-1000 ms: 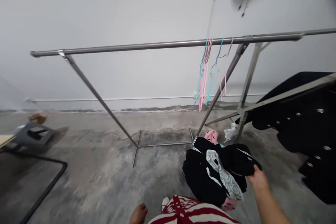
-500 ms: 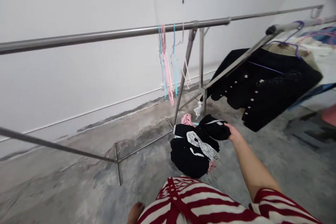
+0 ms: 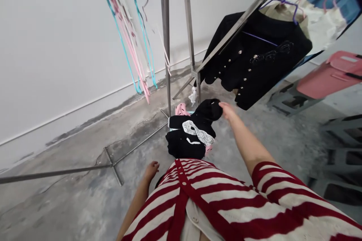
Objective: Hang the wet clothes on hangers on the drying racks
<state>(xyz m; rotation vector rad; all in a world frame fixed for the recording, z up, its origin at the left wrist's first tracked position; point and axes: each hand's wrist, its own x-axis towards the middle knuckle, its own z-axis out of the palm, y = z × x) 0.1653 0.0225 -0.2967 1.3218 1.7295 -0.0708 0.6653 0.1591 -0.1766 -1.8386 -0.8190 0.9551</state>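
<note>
A heap of clothes [image 3: 188, 137], mostly black with a lace-patterned piece and some pink, lies on the concrete floor. My right hand [image 3: 227, 110] reaches down to its far side and is closed on a black garment [image 3: 209, 109] at the top of the heap. My left hand [image 3: 151, 169] hangs low by my striped top, fingers loosely curled, holding nothing I can see.
A steel drying rack's legs [image 3: 165, 45] stand just behind the heap, with pink and teal hangers [image 3: 132, 45] dangling. A black buttoned jacket [image 3: 254, 58] hangs on a second rack at right. A pink basin [image 3: 330, 75] and grey stools [image 3: 336, 131] stand at right.
The view has swung right and down. My right hand has stayed on the black garment at the top of the heap. My left hand has come further into view.
</note>
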